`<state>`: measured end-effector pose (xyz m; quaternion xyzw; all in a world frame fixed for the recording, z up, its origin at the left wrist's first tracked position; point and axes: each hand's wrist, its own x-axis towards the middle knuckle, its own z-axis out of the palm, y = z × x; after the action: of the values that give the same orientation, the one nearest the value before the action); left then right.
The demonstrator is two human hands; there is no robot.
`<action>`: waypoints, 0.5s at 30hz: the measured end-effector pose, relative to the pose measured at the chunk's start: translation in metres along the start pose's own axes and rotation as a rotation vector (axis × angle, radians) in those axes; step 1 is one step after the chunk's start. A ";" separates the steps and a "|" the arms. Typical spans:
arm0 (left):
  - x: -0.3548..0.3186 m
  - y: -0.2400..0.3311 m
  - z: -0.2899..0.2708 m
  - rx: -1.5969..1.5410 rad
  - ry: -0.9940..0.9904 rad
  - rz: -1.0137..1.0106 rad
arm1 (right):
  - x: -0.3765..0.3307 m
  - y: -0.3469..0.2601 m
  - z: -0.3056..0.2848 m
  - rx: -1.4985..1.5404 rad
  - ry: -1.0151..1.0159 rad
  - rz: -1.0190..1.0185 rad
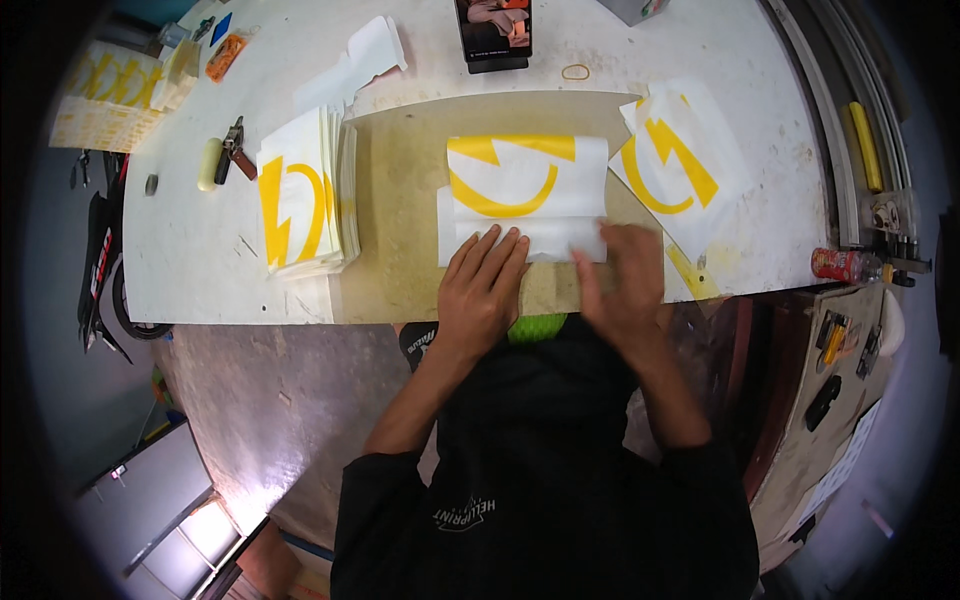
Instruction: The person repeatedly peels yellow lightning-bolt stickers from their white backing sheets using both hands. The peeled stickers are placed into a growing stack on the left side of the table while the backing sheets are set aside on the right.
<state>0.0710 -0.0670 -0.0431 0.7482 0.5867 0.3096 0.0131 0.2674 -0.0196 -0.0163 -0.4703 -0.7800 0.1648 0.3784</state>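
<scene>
Both hands work at the near edge of a white sheet with a yellow curved print (pixel 525 185), lying on the tan mat (pixel 400 200). Left hand (pixel 485 280) presses flat, fingers together; right hand (pixel 625 275) is blurred, fingers unclear. Seemingly smoothing; next needs steady, even pressure.

White sheet (pixel 525 185), yellow curved design (same on stack (pixel 305 200)); tan mat (pixel 400 200).

Bright tabletop, dark fisheye rim

White sheet (pixel 525 195) w/ yellow curved graphic, flat on beige mat, near edge folded.
</scene>
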 end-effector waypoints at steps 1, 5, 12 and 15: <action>0.000 0.001 0.001 0.001 0.002 -0.003 | -0.007 0.001 0.001 -0.017 -0.044 -0.115; -0.003 0.003 0.001 0.008 -0.027 -0.011 | -0.021 0.007 0.020 -0.057 -0.162 -0.142; -0.013 0.002 -0.006 -0.015 -0.086 -0.017 | -0.032 0.009 0.017 -0.078 -0.186 -0.154; -0.017 0.003 -0.006 -0.034 -0.130 -0.017 | -0.035 0.001 0.016 -0.127 -0.216 -0.167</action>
<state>0.0686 -0.0848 -0.0448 0.7615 0.5855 0.2700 0.0665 0.2652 -0.0479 -0.0429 -0.4065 -0.8614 0.1329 0.2740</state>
